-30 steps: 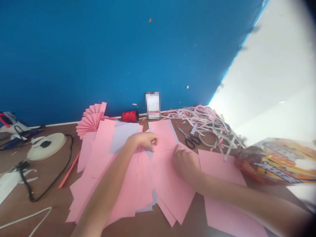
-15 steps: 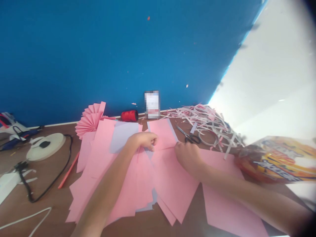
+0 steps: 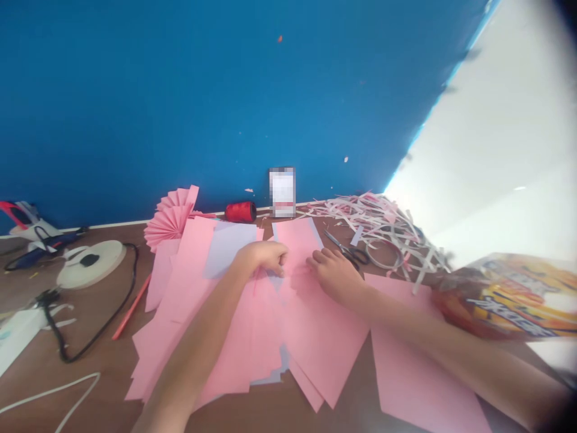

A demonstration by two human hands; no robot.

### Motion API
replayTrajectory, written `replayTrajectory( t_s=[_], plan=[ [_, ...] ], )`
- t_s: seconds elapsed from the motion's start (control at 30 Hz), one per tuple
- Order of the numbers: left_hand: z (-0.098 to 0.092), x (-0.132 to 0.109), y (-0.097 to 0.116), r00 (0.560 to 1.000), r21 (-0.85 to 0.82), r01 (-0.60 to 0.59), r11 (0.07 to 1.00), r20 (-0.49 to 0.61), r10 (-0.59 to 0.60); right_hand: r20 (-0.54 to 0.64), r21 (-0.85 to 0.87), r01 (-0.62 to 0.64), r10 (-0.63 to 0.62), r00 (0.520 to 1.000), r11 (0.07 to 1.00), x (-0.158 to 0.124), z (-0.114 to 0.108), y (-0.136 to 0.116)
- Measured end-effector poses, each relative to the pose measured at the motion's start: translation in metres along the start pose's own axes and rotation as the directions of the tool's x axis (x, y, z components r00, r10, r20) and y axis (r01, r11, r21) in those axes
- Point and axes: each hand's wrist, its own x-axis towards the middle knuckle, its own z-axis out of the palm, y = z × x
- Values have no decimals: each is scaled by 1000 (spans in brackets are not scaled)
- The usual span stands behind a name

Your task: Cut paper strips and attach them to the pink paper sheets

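Note:
Two overlapping pink paper sheets point(image 3: 322, 337) lie in front of me, a crease running across them between my hands. At their left side my left hand point(image 3: 269, 257) is closed, thumb and finger pinched at the paper's edge. My right hand point(image 3: 336, 272) rests on the crease, its fingers laid over the paper and pointing left. Beyond the hands is a narrower pink section point(image 3: 297, 234) with a lilac border. Beneath my left forearm spreads a pile of pink sheets point(image 3: 243, 355), with a lilac sheet point(image 3: 225, 240) on top. Black-handled scissors point(image 3: 356, 255) lie beyond my right hand.
A pink pleated fan point(image 3: 169, 222), a red thread spool point(image 3: 240, 211) and a phone point(image 3: 282, 192) stand by the blue wall. Paper strips point(image 3: 383, 222) heap at back right, near a packet point(image 3: 505, 300). Left are a white reel point(image 3: 92, 264) and a red stick point(image 3: 130, 307).
My right hand has slid left along the crease from the sheet's right edge, its fingers now more extended. My left hand keeps its place. The view has shifted slightly.

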Motion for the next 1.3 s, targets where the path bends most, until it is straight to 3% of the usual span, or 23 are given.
replayTrajectory(
  t_s=[0.13,0.2,0.23,0.33,0.47,0.53,0.6,0.7,0.8,0.93,1.03,1.17,1.23,1.3],
  plan=[
    [-12,-16,-14,997,-143,-26,989,69,36,6,64,-13,12,1000,998,0,-5,4],
    [-20,-26,-25,1000,-168,-7,986,20,11,-18,101,-31,33,999,994,0,-12,7],
    [-23,-31,-31,999,-205,18,979,52,-7,-33,131,-48,53,998,990,0,-16,9],
    [-28,-41,-42,993,-307,35,951,114,1,-49,328,-89,111,993,940,1,-31,13],
    [-28,-44,-26,985,-340,-84,937,112,129,-139,701,22,106,985,713,1,-48,10],
    [-26,-44,-9,970,-371,-214,904,26,241,-191,799,91,106,976,594,2,-52,6],
    [-24,-44,8,962,-378,-254,890,-1,274,-214,839,116,126,969,532,2,-52,3],
    [-19,-41,23,966,-382,-223,897,39,257,-225,843,117,147,963,524,4,-46,5],
    [-14,-35,27,980,-389,-167,906,36,196,-242,808,115,148,959,577,7,-37,9],
    [-14,-34,22,990,-333,-139,933,-26,138,-269,771,134,127,955,623,10,-27,13],
    [-21,-43,17,987,-220,-82,972,-152,49,-266,771,102,172,949,628,13,-22,16],
    [-30,-60,13,902,-81,-54,995,-431,14,-223,820,-33,372,901,572,14,-18,21],
    [-33,-65,13,839,-47,-118,992,-539,74,-159,892,-79,472,867,445,14,-17,25],
    [-34,-65,14,759,24,-192,981,-630,164,-56,971,-75,524,850,225,17,-17,29]
  ],
)
